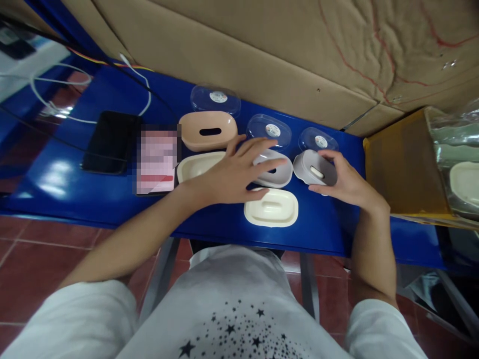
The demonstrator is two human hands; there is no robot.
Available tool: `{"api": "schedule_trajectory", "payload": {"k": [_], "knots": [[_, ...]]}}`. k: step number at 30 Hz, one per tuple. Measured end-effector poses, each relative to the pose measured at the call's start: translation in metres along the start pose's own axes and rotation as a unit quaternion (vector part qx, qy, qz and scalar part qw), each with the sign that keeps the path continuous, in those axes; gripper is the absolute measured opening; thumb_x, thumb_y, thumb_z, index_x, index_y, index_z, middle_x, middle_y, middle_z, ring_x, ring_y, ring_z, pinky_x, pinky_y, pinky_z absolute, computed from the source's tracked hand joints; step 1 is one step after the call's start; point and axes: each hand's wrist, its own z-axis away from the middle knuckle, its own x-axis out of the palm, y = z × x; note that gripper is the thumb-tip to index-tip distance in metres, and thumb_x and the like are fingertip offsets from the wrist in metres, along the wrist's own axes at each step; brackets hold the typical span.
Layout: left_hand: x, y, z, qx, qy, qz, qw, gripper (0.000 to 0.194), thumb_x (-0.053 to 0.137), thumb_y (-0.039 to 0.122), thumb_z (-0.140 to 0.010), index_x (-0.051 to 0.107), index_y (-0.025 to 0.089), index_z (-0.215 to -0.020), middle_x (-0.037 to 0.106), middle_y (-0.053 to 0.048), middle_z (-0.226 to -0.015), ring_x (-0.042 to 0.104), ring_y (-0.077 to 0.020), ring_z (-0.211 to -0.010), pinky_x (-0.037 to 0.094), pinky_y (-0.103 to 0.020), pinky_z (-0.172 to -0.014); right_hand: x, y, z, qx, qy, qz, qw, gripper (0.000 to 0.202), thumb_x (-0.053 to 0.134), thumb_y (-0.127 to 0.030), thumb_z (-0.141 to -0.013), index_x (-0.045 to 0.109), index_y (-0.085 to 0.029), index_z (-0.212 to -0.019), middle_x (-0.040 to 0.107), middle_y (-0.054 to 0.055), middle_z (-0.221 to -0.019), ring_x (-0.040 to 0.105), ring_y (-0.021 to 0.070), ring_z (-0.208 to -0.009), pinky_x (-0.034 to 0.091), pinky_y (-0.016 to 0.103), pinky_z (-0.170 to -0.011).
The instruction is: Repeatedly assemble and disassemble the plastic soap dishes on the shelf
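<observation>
My left hand is spread palm down, fingers apart, over a cream soap dish and a grey soap dish with a slot in its bottom. Whether its fingertips touch them, I cannot tell. My right hand holds a second grey soap dish between thumb and fingers, at the right of the group. A pale piece shows through or in its slot. Below my left thumb lies a cream oval tray with a raised middle. A peach soap dish stands behind the cream one.
Three clear lids with round stickers, a left one, a middle one and a right one, lie along the back of the blue table. Left are a black phone and a blurred-out pink screen. A cardboard box stands right.
</observation>
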Motion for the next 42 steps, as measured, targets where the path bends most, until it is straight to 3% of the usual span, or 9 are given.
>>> {"api": "schedule_trajectory", "payload": {"k": [3,7,13,18,23,30,37,42], "knots": [[0.008,0.019,-0.011,0.037,0.005,-0.034,0.999,0.058,0.072,0.044,-0.098,0.059,0.024,-0.151,0.052,-0.019,-0.161,0.046,-0.0393,-0.151,0.021,-0.070,-0.129,-0.003,0.002,0.003,0.005,-0.018,-0.031,0.999,0.097,0.088,-0.070,-0.076,0.044,-0.032,-0.154,0.055,0.012,-0.158,0.054,0.0427,-0.146,0.045,0.063,-0.122],[0.025,0.036,-0.029,0.077,-0.004,-0.041,0.996,0.054,0.070,0.042,-0.099,0.061,0.017,-0.147,0.060,-0.020,-0.152,0.054,-0.0370,-0.141,0.025,-0.068,-0.127,-0.007,0.002,0.006,0.004,-0.034,-0.055,0.998,0.100,0.091,-0.069,-0.072,0.046,-0.034,-0.154,0.055,0.010,-0.159,0.056,0.0425,-0.144,0.045,0.062,-0.123],[0.044,0.045,-0.042,0.101,-0.003,-0.033,0.994,0.045,0.071,0.039,-0.097,0.067,0.016,-0.135,0.070,-0.015,-0.140,0.057,-0.0340,-0.134,0.022,-0.063,-0.129,-0.013,0.006,0.011,0.010,-0.031,-0.044,0.998,0.096,0.091,-0.069,-0.071,0.049,-0.032,-0.149,0.057,0.011,-0.154,0.058,0.0416,-0.141,0.046,0.061,-0.122],[0.045,0.047,-0.039,0.130,-0.027,-0.021,0.991,0.025,0.063,0.034,-0.103,0.074,0.018,-0.118,0.075,-0.012,-0.125,0.062,-0.0316,-0.126,0.024,-0.062,-0.127,-0.024,0.004,0.019,0.019,-0.070,-0.046,0.996,0.093,0.090,-0.069,-0.073,0.050,-0.035,-0.150,0.059,0.009,-0.152,0.062,0.0408,-0.136,0.052,0.060,-0.117],[0.039,0.050,-0.037,0.134,-0.025,0.006,0.991,0.026,0.059,0.032,-0.106,0.075,0.020,-0.123,0.074,-0.012,-0.130,0.063,-0.0308,-0.126,0.027,-0.062,-0.127,-0.022,-0.001,0.011,-0.044,0.042,0.011,0.998,0.088,0.078,-0.070,-0.088,0.045,-0.030,-0.159,0.050,0.014,-0.165,0.047,0.0417,-0.153,0.038,0.061,-0.128],[0.054,0.072,-0.020,0.186,-0.056,0.033,0.980,0.034,0.065,0.042,-0.105,0.073,0.020,-0.130,0.071,-0.014,-0.141,0.062,-0.0313,-0.133,0.029,-0.062,-0.127,0.002,0.007,-0.012,-0.028,0.126,0.132,0.983,0.089,0.064,-0.080,-0.092,0.043,-0.030,-0.163,0.040,0.016,-0.173,0.036,0.0463,-0.160,0.031,0.067,-0.128],[0.049,0.066,-0.017,0.182,-0.031,0.014,0.983,0.025,0.064,0.030,-0.103,0.074,0.021,-0.125,0.072,-0.013,-0.138,0.065,-0.0292,-0.129,0.032,-0.058,-0.126,0.004,0.006,-0.010,-0.041,0.053,0.125,0.990,0.088,0.065,-0.081,-0.090,0.044,-0.037,-0.163,0.040,0.012,-0.174,0.036,0.0458,-0.160,0.030,0.069,-0.126],[0.039,0.055,-0.019,0.170,-0.041,-0.024,0.984,0.023,0.064,0.029,-0.104,0.073,0.019,-0.123,0.070,-0.014,-0.140,0.064,-0.0307,-0.128,0.038,-0.054,-0.119,-0.006,-0.002,0.003,-0.048,-0.026,0.094,0.994,0.078,0.073,-0.070,-0.090,0.050,-0.040,-0.158,0.046,0.012,-0.171,0.041,0.0455,-0.158,0.033,0.071,-0.124]]}}
